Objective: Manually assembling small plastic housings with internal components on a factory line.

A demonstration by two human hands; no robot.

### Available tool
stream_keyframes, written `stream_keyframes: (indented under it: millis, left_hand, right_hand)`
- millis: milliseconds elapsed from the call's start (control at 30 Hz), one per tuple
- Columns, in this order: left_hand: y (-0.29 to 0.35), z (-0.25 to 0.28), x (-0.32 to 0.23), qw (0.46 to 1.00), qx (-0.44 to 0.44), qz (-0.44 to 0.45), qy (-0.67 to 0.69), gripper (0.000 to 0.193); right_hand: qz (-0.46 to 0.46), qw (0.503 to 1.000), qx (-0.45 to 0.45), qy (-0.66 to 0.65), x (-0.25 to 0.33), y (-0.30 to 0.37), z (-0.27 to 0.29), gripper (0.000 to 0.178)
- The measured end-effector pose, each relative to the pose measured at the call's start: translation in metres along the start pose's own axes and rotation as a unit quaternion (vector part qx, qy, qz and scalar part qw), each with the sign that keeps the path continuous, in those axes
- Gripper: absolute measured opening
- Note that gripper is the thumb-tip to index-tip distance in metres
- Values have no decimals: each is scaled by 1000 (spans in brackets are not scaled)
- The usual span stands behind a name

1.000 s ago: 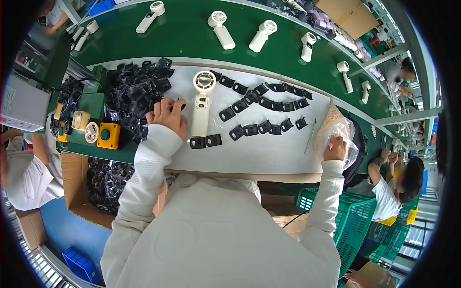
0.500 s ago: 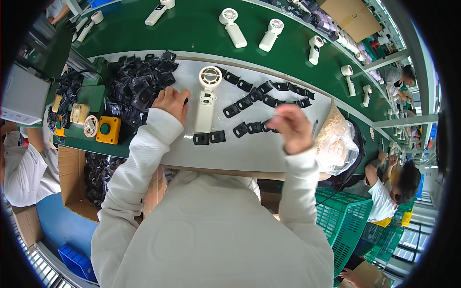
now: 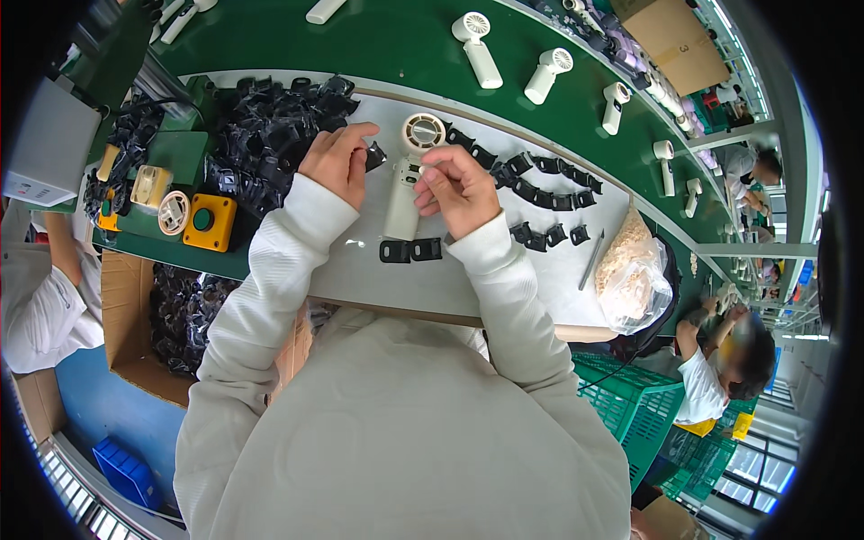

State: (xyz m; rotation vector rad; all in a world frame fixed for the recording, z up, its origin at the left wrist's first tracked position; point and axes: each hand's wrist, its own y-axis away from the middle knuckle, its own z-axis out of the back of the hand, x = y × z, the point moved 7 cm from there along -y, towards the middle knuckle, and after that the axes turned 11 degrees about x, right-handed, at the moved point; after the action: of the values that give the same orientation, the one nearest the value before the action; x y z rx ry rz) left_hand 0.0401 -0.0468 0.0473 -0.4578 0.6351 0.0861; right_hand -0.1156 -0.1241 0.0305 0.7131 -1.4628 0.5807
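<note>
The grip of the left hand [image 3: 337,166] pinches a black plastic part [image 3: 374,157], and the right hand [image 3: 461,189] curls, around what I cannot tell, at the white handheld fan [image 3: 405,187] on the desk [image 3: 531,288], probably light, stiff and slick, best taken by its handle [image 3: 401,216].

Anything in the right hand [image 3: 463,191] is too small to tell. It partly hides a white plastic handheld fan [image 3: 402,209]; another fan [image 3: 325,9], at eleven o'clock, is cropped.

Tabletop [image 3: 562,297]: white
Left: black heap [image 3: 279,126]
Middle: fan [image 3: 401,205]
Near: two black parts [image 3: 426,250]
Far: part rows [image 3: 544,199]
Right: rod [image 3: 592,259], bag [image 3: 634,283]
</note>
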Motion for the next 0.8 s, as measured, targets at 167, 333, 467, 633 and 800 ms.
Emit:
stream_keyframes:
  millis: [167, 333, 467, 633, 800]
  left_hand:
    - [1, -13, 8, 981, 13, 47, 188, 42]
    - [4, -25, 26, 956, 15, 75, 283, 41]
    - [5, -29, 35, 944, 4, 85, 319, 39]
    - [2, -30, 34, 935, 7, 88, 343, 38]
    - [-2, -30, 31, 923, 10, 91, 374, 36]
  right_hand:
    - [-55, 997, 6, -56, 0, 4, -5, 17]
    - [12, 990, -38, 134, -9, 2, -6, 17]
    - [124, 920, -96, 358, -19, -1, -14, 16]
    - [153, 866, -185, 438, -23, -7, -21, 15]
    - [156, 899, -237, 334, -19, -5, -13, 13]
